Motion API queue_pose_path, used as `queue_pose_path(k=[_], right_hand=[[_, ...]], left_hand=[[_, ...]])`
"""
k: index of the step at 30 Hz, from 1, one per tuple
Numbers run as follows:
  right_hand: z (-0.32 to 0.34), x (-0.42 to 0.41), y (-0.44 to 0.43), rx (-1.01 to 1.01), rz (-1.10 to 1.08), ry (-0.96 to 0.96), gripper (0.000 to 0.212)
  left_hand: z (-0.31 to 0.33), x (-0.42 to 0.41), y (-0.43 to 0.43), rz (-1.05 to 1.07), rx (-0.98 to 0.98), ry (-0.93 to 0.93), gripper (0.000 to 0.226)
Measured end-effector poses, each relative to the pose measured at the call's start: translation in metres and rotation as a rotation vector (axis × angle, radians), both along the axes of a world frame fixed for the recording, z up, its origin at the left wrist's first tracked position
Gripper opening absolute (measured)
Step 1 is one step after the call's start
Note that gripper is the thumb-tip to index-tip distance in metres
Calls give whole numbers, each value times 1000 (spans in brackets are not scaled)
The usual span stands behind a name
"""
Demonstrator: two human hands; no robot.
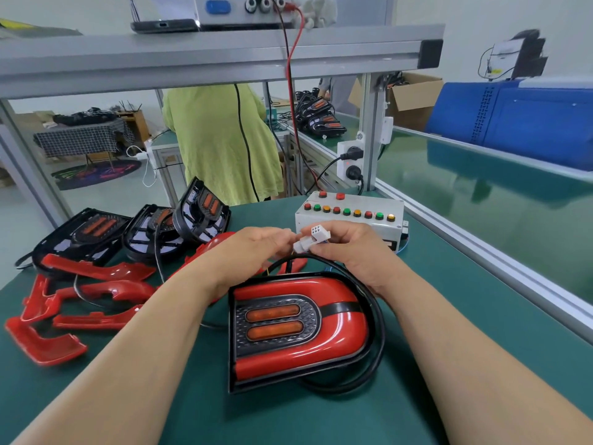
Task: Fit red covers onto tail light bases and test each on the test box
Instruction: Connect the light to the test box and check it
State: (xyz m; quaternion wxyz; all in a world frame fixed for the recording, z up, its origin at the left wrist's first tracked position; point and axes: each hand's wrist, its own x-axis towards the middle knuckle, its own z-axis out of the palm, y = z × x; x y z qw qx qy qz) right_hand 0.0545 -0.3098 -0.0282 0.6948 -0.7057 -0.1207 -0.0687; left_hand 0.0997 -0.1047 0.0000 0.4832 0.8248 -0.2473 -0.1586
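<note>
One finished tail light (298, 329), red cover fitted, flat on the green mat (449, 300), nearest. One black cable (382, 342) loops round it. Just beyond and above it, left hand (253, 252) and right hand (349, 252) both pinch two white plugs (309, 240), which touch each other. To the left, at least five loose red covers (96, 271) and three bare bases (86, 231). Farthest, one test box (349, 213).

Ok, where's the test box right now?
Head view: the test box sits right of centre on the green mat, just behind the right hand.
</note>
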Motion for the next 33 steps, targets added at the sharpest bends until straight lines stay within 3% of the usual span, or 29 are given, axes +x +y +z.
queue_pose_path(k=[4,9,16,20,25,30,33], right_hand=[[0,1,4,-57,-18,-20,28],[5,1,7,-175,-18,-24,33],[3,3,1,-1,44,54,39],[3,1,0,-233,-76,-24,28],[4,-2,-2,-391,-29,54,18],[2,-2,-3,-443,-56,42,17],[2,-1,-2,-350,-88,9,12]], left_hand=[[-2,-3,-5,21,-109,33,19],[-11,1,-5,187,-144,-129,9],[-17,4,8,284,-197,-238,22],[-15,3,8,276,-210,-222,12],[-11,2,9,262,-124,-163,41],[-6,-3,10,203,-146,-127,24],[-6,-6,7,200,-142,-157,13]])
